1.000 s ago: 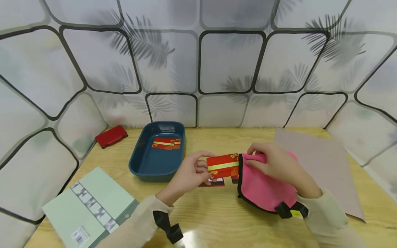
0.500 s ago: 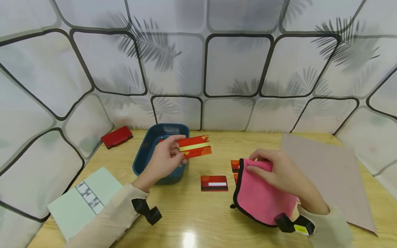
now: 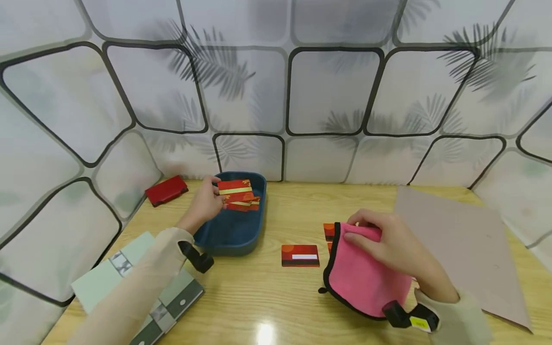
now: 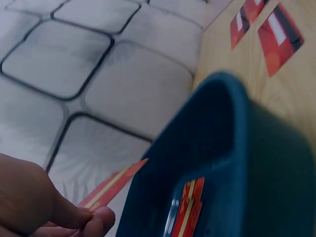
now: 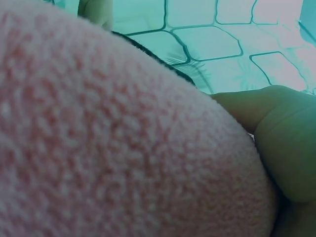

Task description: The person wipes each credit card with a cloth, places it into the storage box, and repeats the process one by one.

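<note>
My left hand (image 3: 205, 203) pinches a red card (image 3: 235, 189) with a yellow stripe between thumb and fingers. The card is above the blue tray (image 3: 241, 249), apart from the similar red cards (image 3: 254, 205) lying in it. In the left wrist view, the held card (image 4: 111, 190) tilts beside the tray's rim. My right hand (image 3: 390, 242) grips the folded top of a pink fleecy cloth (image 3: 366, 280) with black edging. The cloth's fuzzy surface (image 5: 113, 133) fills most of the right wrist view. Red cards (image 3: 328, 232) are partly hidden at its left edge.
Another red card (image 3: 300, 256) with a white strip lies on the table (image 3: 258, 299) between tray and cloth. A red wallet-like case (image 3: 166, 190) is at the back left. A pale green box (image 3: 172, 302) stands front left, and a flat greyish board (image 3: 461, 254) lies at right.
My left hand has carried the red card leftward from beside the pink cloth to above the blue tray. The right hand stays on the cloth. The head view has shifted slightly.
</note>
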The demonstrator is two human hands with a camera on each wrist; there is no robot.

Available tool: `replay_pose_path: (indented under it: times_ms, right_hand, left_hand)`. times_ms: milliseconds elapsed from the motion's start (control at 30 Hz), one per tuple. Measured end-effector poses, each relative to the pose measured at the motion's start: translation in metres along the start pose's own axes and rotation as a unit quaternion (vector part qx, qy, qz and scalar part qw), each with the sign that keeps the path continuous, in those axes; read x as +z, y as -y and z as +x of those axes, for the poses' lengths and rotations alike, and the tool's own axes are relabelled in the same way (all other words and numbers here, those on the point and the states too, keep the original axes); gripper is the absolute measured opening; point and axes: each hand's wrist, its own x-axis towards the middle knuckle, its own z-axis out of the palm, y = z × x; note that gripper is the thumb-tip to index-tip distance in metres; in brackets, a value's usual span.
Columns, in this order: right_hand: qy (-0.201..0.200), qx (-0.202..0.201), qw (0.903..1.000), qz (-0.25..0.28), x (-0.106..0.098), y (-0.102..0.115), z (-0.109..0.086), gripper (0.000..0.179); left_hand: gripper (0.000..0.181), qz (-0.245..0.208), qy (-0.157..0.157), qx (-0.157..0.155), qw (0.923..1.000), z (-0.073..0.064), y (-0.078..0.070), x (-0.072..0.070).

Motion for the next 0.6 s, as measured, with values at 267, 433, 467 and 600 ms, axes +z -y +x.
replay_pose_path:
  times_ms: [267, 433, 467, 600]
  right_hand:
    - [0.011, 0.019, 0.9997, -0.006, -0.004, 0.002, -0.003, 0.023]
    - [0.018, 0.011, 0.9998, -0.004, 0.000, 0.002, -0.001, 0.022]
    - [0.018, 0.009, 0.9998, 0.001, 0.001, 0.002, -0.001, 0.021]
    - [0.024, 0.008, 0.9996, 0.011, 0.006, 0.002, -0.001, 0.020]
  left_hand:
    - [0.052, -0.058, 0.054, -0.046, 0.9957, 0.031, 0.018, 0.003]
    - [0.051, -0.042, 0.069, -0.052, 0.9954, 0.042, 0.027, 0.004]
    - [0.051, -0.039, 0.075, -0.049, 0.9952, 0.043, 0.028, 0.004]
    - [0.050, -0.045, 0.095, -0.045, 0.9934, 0.048, 0.034, 0.004]
